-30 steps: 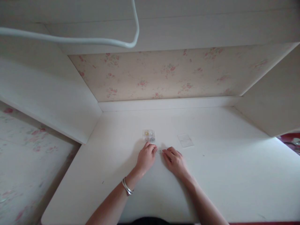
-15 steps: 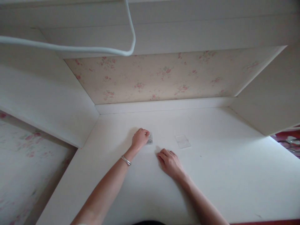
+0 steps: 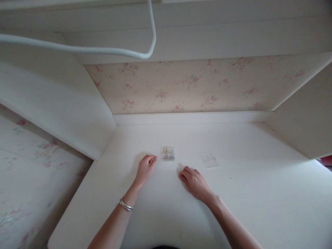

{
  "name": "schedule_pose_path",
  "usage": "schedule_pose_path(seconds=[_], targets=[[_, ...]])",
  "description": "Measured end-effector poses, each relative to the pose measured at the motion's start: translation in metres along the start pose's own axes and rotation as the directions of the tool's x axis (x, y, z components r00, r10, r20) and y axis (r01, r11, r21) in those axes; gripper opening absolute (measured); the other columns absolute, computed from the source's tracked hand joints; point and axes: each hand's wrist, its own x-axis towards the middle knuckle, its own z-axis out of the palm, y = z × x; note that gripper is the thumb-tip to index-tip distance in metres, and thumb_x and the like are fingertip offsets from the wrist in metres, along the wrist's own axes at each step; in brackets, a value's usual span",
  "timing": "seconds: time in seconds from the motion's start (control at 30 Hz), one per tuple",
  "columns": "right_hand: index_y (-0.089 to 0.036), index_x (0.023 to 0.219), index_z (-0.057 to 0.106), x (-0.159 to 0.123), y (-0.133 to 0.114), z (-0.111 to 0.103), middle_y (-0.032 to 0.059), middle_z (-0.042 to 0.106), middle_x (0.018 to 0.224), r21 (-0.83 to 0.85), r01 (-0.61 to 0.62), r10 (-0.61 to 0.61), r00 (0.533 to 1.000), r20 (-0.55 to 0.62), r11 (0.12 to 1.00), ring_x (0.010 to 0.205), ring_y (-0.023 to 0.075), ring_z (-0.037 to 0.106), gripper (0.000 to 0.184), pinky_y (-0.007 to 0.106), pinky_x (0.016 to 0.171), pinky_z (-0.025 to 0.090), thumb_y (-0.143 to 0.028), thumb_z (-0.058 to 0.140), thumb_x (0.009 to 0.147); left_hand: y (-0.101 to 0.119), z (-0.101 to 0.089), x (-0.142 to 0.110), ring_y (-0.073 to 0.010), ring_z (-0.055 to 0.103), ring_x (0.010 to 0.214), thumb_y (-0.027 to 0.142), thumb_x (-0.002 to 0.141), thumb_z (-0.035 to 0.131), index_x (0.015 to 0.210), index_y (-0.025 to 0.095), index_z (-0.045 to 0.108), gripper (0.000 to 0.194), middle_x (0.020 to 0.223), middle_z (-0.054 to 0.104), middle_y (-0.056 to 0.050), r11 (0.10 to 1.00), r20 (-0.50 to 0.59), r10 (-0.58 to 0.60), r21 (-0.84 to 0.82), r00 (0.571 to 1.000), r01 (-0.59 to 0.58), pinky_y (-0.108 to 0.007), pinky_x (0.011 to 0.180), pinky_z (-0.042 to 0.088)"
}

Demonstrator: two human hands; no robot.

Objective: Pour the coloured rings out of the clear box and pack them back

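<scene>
Curled left hand point(image 3: 145, 168) hides anything pinched inside.

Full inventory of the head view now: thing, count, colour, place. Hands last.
Four-compartment case: 1, transparent, desktop, right of left hand
Round items: 4, yellowish, pale greenish, pinkish, grey, inside case
Flat piece: 1, transparent, desktop, right of case
Speck: 1, dark, desktop right
Desktop: 1, white, below
Floral wallpaper: 2 stretches, pale with pink, back and left
Panels: several, white, left, right, above
Cord: 1, white, upper left
Bracelet: silver, left wrist, count unclear
Left hand: 1, bare, contents unclear
Right hand: 1, bare, contents unclear
</scene>
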Motion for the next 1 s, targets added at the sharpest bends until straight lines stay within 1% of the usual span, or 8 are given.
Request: schedule_pose_path(seconds=[0.1,0.23,0.37,0.5,0.7,0.83,0.93,1.0], targets=[[-0.021,0.086,0.061,0.005,-0.004,-0.005,0.0030,0.059,0.089,-0.069,0.018,-0.014,0.998,0.066,0.997,0.075,0.0146,0.055,0.026,0.029,0.073,0.037,-0.025,0.037,0.094,-0.009,0.002,-0.015,-0.0146,0.058,0.073,0.040,0.086,0.045,0.087,0.018,0.068,0.032,0.082,0.065,-0.003,0.997,0.079,-0.049,-0.060,0.996,0.054,-0.025,0.068,0.043],[-0.020,0.085,0.061,0.015,-0.009,-0.007,0.0034,0.058,0.089,-0.081,0.031,-0.025,0.997,0.069,0.996,0.073,0.0145,0.055,0.026,0.029,0.072,0.037,-0.024,0.036,0.094,-0.012,0.002,-0.018,-0.0143,0.057,0.071,0.041,0.085,0.044,0.084,0.017,0.068,0.033,0.080,0.065,-0.003,0.996,0.120,-0.038,-0.070,0.992,0.046,-0.025,0.068,0.042],[-0.020,0.088,0.060,0.036,-0.007,-0.010,0.0041,0.057,0.093,0.076,-0.057,0.060,0.997,-0.047,0.995,0.076,0.0134,0.057,0.026,0.026,0.070,0.040,-0.025,0.035,0.095,-0.011,0.000,-0.016,-0.0145,0.057,0.074,0.040,0.086,0.042,0.087,0.018,0.067,0.034,0.083,0.066,-0.004,0.996,0.133,-0.008,-0.084,0.991,0.019,-0.026,0.070,0.043],[-0.019,0.093,0.059,0.068,-0.002,-0.015,0.0060,0.056,0.096,0.160,-0.112,0.146,0.965,-0.217,0.981,0.081,0.0138,0.057,0.026,0.025,0.072,0.042,-0.028,0.035,0.095,-0.014,0.000,-0.016,-0.0141,0.057,0.072,0.037,0.087,0.042,0.086,0.018,0.067,0.031,0.081,0.065,-0.003,0.996,0.124,0.004,-0.087,0.992,0.007,-0.026,0.069,0.043],[-0.019,0.090,0.063,0.106,-0.003,-0.008,0.0057,0.056,0.095,0.066,-0.164,0.173,0.969,-0.177,0.984,0.078,0.0130,0.058,0.027,0.024,0.070,0.040,-0.026,0.038,0.094,-0.018,0.000,-0.018,-0.0137,0.058,0.070,0.035,0.086,0.045,0.085,0.017,0.067,0.028,0.079,0.066,-0.003,0.994,0.103,0.022,-0.111,0.994,-0.011,-0.025,0.068,0.044],[-0.019,0.088,0.063,0.102,0.001,-0.007,0.0047,0.056,0.093,0.107,-0.212,0.230,0.951,-0.206,0.971,0.075,0.0125,0.058,0.029,0.024,0.067,0.040,-0.029,0.036,0.094,-0.019,-0.002,-0.017,-0.0143,0.060,0.073,0.036,0.086,0.046,0.089,0.017,0.067,0.029,0.084,0.068,-0.004,0.991,0.112,0.008,-0.131,0.994,0.007,-0.026,0.070,0.045],[-0.020,0.091,0.062,0.080,0.016,-0.012,0.0044,0.056,0.094,0.175,-0.209,0.255,0.920,-0.299,0.962,0.080,0.0132,0.057,0.030,0.025,0.072,0.041,-0.033,0.035,0.094,-0.020,-0.003,-0.017,-0.0143,0.060,0.073,0.036,0.087,0.045,0.089,0.017,0.067,0.029,0.085,0.068,-0.004,0.991,0.128,0.012,-0.136,0.992,0.005,-0.026,0.070,0.045],[-0.019,0.095,0.062,0.060,0.033,-0.017,0.0061,0.056,0.097,0.160,-0.282,0.321,0.882,-0.344,0.946,0.085,0.0155,0.056,0.029,0.028,0.076,0.042,-0.035,0.038,0.092,-0.020,-0.003,-0.017,-0.0145,0.060,0.073,0.036,0.087,0.045,0.088,0.017,0.067,0.029,0.084,0.068,-0.004,0.991,0.134,0.023,-0.131,0.991,-0.005,-0.026,0.069,0.045]])
